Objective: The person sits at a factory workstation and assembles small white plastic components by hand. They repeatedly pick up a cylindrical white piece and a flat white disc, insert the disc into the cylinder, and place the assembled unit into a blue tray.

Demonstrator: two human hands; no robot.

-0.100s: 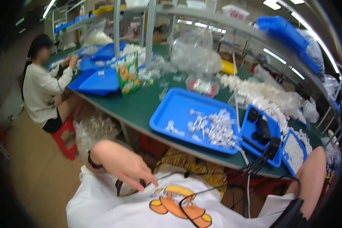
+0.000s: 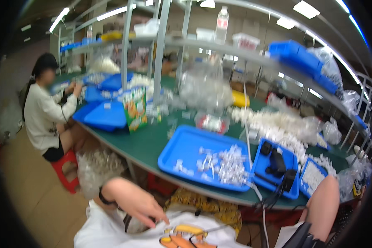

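Observation:
My left hand (image 2: 137, 203) hangs in front of my white printed shirt (image 2: 124, 235), a dark band on its wrist. Its fingers are stretched and apart, with nothing seen in them. A thin black cable runs across the shirt near the fingertips. Of my right arm only the bent forearm and elbow (image 2: 325, 206) show at the lower right; the hand is out of the picture. Ahead on the green table (image 2: 130, 149) lies a blue tray (image 2: 173, 144) with a heap of small clear plastic parts (image 2: 231, 165). Neither hand touches it.
Beside it, a smaller blue tray (image 2: 258, 165) holds black devices and cables; another (image 2: 308, 190) holds white pieces. White parts (image 2: 285, 132) lie heaped behind. A snack bag (image 2: 135, 109) stands left. A shelf frame (image 2: 159, 58) rises over the table. A person (image 2: 47, 111) sits at left.
The view has tilted upward, so the table, trays and shelf sit lower in the picture and more of the shelf shows. My left hand keeps its pose against the shirt.

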